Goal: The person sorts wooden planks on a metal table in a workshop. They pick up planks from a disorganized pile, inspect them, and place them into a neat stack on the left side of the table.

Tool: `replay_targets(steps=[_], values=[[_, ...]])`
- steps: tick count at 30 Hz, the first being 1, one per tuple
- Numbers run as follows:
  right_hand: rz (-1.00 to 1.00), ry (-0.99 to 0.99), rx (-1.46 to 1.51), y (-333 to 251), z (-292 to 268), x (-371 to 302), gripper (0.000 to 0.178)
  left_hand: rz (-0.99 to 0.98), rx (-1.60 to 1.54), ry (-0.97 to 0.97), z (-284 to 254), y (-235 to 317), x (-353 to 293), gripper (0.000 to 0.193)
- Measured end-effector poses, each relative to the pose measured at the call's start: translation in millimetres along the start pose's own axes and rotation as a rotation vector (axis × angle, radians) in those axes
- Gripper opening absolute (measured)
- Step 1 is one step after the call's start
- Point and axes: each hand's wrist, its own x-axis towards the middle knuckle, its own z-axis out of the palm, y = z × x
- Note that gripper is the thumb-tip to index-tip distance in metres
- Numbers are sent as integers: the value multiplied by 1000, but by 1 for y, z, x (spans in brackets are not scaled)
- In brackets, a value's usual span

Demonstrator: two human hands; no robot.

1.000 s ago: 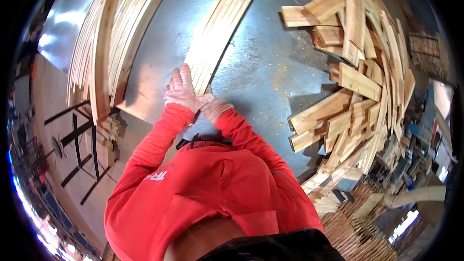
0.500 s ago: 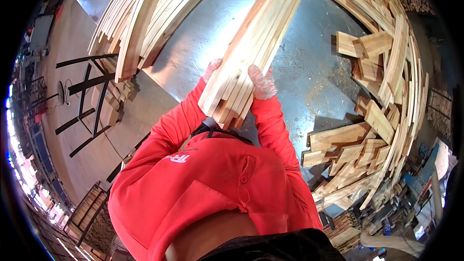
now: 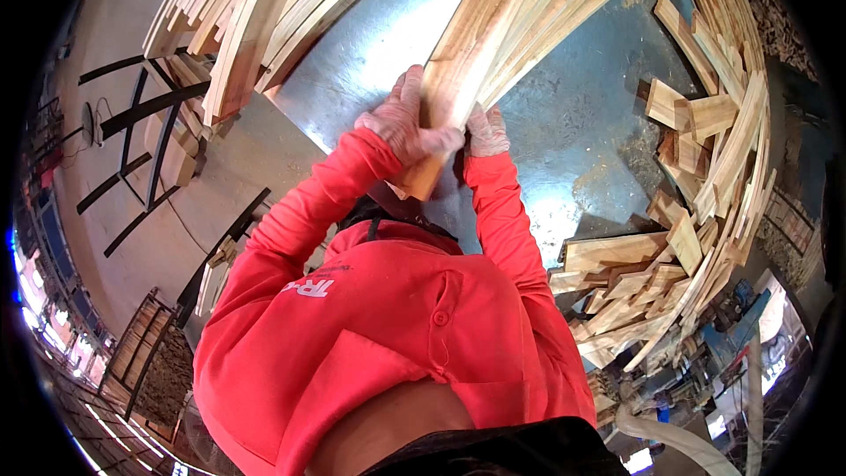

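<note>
A bundle of long pale wooden slats [image 3: 507,31] lies slanted over the shiny metal table [image 3: 582,123], its near end at my chest. My left hand [image 3: 401,119], in a thin clear glove, wraps over the bundle's near end from the left. On the right side of that end my right hand [image 3: 485,130], gloved the same way, presses against the slats. Red sleeves run from both hands down to my red top.
A big stack of long slats [image 3: 256,26] rests at the table's upper left. Short wood offcuts [image 3: 696,211] are heaped along the right side. Black metal frames [image 3: 132,141] stand on the floor to the left, with more wood pieces stacked below right.
The slat bundle, flat on the table a second ago, was gripped at its near end and pulled toward my chest. Both hands have shifted on that end, and the view has tilted.
</note>
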Motion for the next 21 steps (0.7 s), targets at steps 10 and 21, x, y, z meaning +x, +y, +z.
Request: replay_targets(steps=[10, 21], values=[[-177, 15, -132, -16, 76, 26, 85, -226, -349, -235, -126, 1, -13, 73], [-170, -158, -979, 7, 122, 71, 57, 239, -284, -12, -147, -3, -80, 116]])
